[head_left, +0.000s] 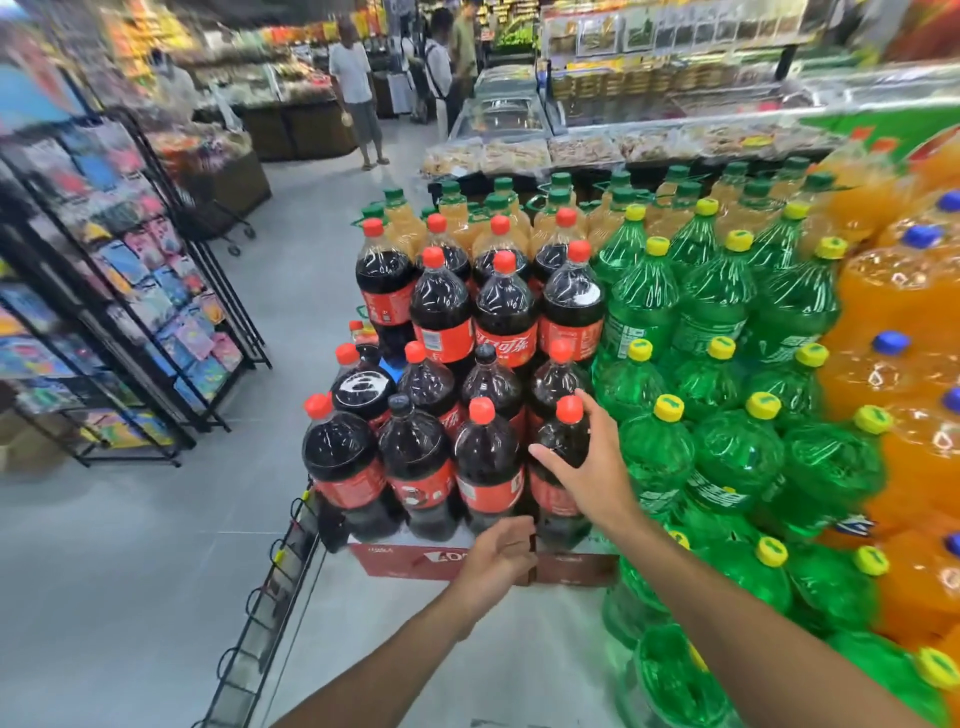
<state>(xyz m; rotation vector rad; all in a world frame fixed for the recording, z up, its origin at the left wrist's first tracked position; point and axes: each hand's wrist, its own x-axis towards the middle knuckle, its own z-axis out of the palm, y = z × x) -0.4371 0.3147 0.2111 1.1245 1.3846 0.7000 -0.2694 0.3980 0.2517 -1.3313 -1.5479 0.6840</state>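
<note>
1. At 12 o'clock: cola bottles (452, 364) in tiers on a carton (395, 564).
2. Touching them at 2 o'clock: soda bottles (717, 301); farther, at 3 o'clock: fruit-drink bottles (883, 291).
3. Behind all, toward 1 o'clock: jugs (402, 223).
4. At 9 o'clock, well apart: display rack (130, 291).

I counted four cola bottles (418, 457) in the front row. Two caps (400, 404) were black. I had two hands (587, 467) out.

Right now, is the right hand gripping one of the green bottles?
No, the right hand grips the shoulder of a red-capped cola bottle at the front of the stack, beside the green bottles.
</note>
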